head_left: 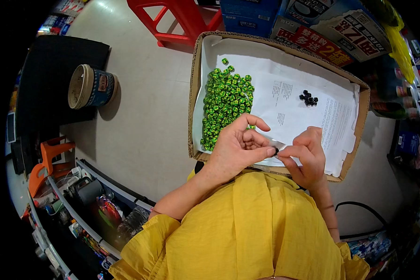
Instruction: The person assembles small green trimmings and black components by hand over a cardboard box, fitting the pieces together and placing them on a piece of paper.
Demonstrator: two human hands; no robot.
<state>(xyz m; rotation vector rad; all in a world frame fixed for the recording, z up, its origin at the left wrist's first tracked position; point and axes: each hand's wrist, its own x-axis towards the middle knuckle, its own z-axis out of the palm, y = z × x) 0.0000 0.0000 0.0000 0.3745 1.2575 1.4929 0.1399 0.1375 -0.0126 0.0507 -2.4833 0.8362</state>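
Observation:
Over the near side of a shallow cardboard tray [194, 93], my two hands meet at a small black piece [275, 151]. My left hand [241, 142] pinches it between thumb and a finger, the index finger curled above. My right hand [305, 156] is closed, its thumb and fingertip pressed at the piece's other side; whether it grips the piece or something finer, I cannot make out. White printed paper [266, 70] lines the tray. On its left lies a heap of small shiny green many-sided pieces [226, 98]. Several small black pieces [308, 98] form a cluster on the right.
A red plastic stool [172, 35] and blue cartons [247, 23] stand beyond the tray. To the left, a round tub [93, 87] sits by a black panel [56, 79]. An orange stool [51, 161] and a cluttered shelf [93, 205] are at the lower left.

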